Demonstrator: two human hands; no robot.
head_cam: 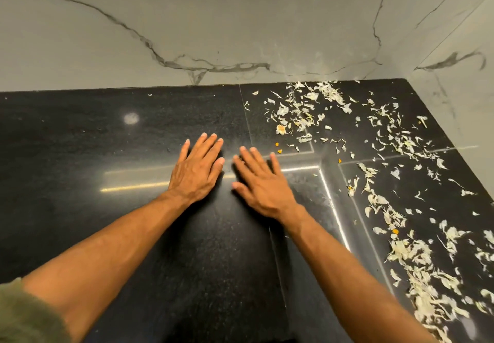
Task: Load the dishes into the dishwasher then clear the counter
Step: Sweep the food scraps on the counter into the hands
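Your left hand (pixel 196 171) and right hand (pixel 263 185) lie flat, fingers straight, holding nothing, on the polished black stone counter (pixel 107 142). The pale papery scraps (pixel 413 253) scattered to the right are likely featherlight and limp, so sweep them together rather than pinching.

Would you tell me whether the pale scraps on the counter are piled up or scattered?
Scattered: the pale scraps lie loose across the right of the counter, in no pile.

Both hands are laid flat at frame centre on the counter (pixel 80 134), left hand (pixel 196 167) beside right hand (pixel 260 186); scraps (pixel 401 249) are scattered right, wall (pixel 213 21) behind.
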